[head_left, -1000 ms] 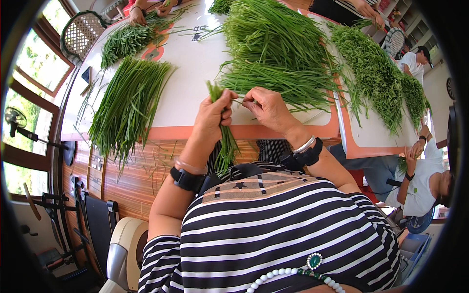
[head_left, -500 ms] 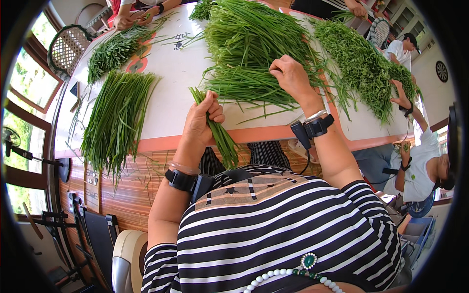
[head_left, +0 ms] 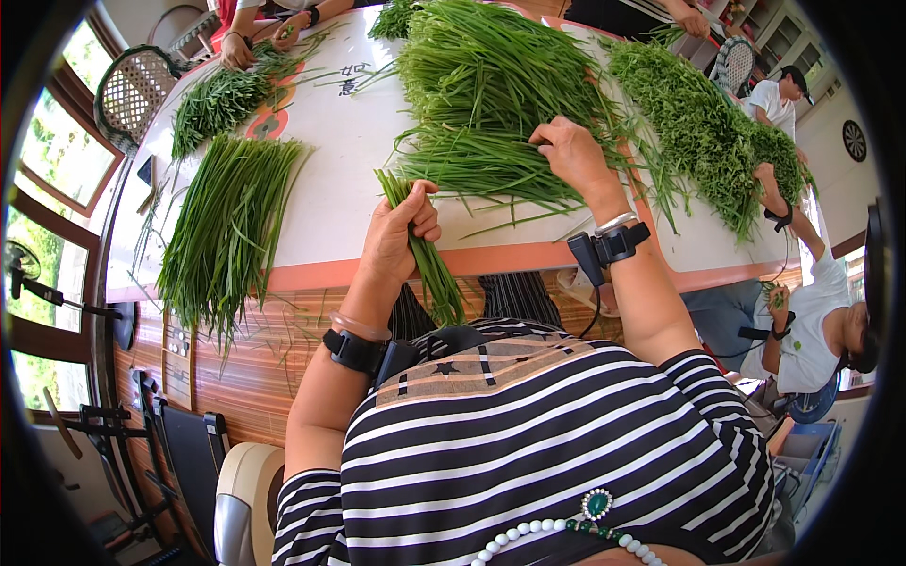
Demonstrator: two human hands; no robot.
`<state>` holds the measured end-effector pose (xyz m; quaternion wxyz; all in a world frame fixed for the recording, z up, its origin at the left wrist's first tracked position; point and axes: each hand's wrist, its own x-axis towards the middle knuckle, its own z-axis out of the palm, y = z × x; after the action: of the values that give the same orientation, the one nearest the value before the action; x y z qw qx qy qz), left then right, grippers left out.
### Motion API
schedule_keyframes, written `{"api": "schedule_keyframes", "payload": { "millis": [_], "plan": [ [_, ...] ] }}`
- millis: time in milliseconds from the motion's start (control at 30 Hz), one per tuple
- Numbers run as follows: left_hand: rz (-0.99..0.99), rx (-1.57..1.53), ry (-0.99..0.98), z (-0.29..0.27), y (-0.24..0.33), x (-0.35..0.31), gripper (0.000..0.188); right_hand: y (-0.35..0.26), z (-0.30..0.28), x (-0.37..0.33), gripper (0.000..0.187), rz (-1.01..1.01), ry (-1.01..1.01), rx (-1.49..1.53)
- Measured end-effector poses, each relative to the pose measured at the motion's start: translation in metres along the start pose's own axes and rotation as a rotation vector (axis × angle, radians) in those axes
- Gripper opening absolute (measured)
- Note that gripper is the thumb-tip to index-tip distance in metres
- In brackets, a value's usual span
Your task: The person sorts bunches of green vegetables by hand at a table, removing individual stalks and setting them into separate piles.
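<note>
My left hand (head_left: 401, 231) is closed round a small bunch of garlic chives (head_left: 436, 283), held upright just over the table's near edge. Their lower ends hang down toward my lap. On the table ahead lies a large heap of garlic chives (head_left: 491, 75), with a looser layer along its near side. My right hand (head_left: 578, 165) rests at that near layer, thumb and fingers pinched on the green stems; the exact stems are partly hidden by the fingers. To the left, a neat stack of garlic chives (head_left: 226, 212) overhangs the table's edge.
The white table (head_left: 349, 141) has a pink border. Shorter cut greens (head_left: 698, 123) are heaped at right, and another green pile (head_left: 222, 104) lies far left. Other people's hands (head_left: 238, 49) work at the far side; a co-worker (head_left: 802, 330) sits at right. A chair (head_left: 247, 491) stands at lower left.
My right hand has moved slightly right and down, its fingertips now at the near layer of chives. My left hand has shifted a little to the right with its bunch.
</note>
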<state>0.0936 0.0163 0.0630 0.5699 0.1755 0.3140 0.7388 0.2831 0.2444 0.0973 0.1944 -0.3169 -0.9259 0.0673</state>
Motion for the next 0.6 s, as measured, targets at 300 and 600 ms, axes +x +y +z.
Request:
{"api": "schedule_keyframes", "payload": {
  "millis": [300,600],
  "plan": [
    [-0.002,-0.007,0.002,-0.004,-0.001,-0.001,0.018,-0.019,-0.02,0.007,0.007,-0.085,0.343,0.262],
    [0.064,0.025,0.137,0.026,-0.006,0.014,0.027,-0.113,0.015,-0.006,0.009,-0.381,0.314,0.301]
  ]
}}
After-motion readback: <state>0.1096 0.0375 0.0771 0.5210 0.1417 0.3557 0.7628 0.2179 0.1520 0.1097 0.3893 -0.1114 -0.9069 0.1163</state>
